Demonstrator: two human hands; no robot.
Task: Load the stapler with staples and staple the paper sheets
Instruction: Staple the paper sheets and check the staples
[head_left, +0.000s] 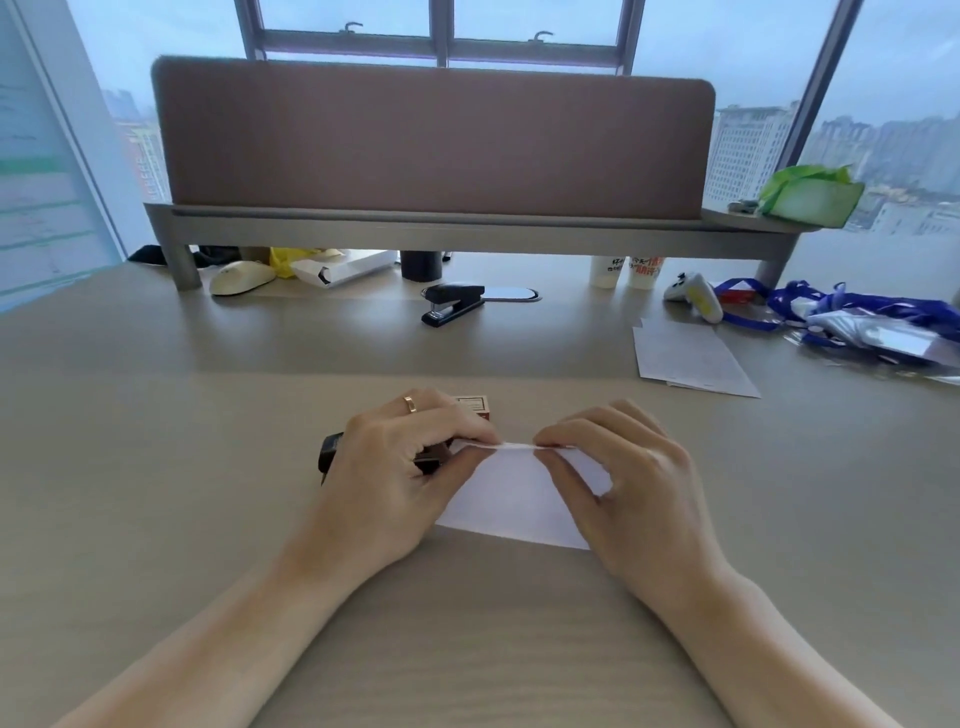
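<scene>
with left hand (400, 467) and right hand (628, 478) pinching the paper sheets (514, 493) by the far edge, likely squaring them for the stapler (330, 452) under the left palm.

The desk surface (156, 467) is beige with faint wood grain. The paper sheets (519, 493) are white. The near stapler (330, 453) and far stapler (452, 304) are both black. The staple box (475, 405) appears red with a pale label. The ring (410, 404) is gold, the divider panel (431, 140) brown.
</scene>
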